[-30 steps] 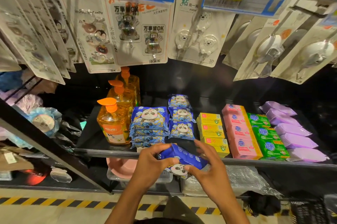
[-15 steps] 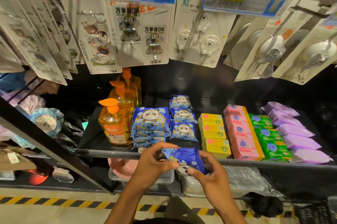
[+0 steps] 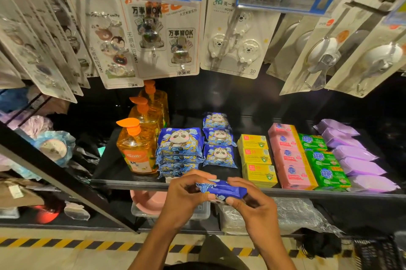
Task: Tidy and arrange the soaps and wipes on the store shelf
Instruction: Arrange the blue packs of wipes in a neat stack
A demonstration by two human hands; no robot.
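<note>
The left hand [image 3: 184, 195] and right hand [image 3: 252, 206] pinch the wipes pack [image 3: 222, 189] between them, maybe only by its ends; it could slip.

Single head-worn view, forward and down, near the shelf [image 3: 107, 171].

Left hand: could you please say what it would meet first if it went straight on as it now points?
Most likely the stack of blue panda-print wipes packs at the black shelf's front edge, just beyond the left hand, which grips a blue wipes packet; depth is hard to judge.
</note>
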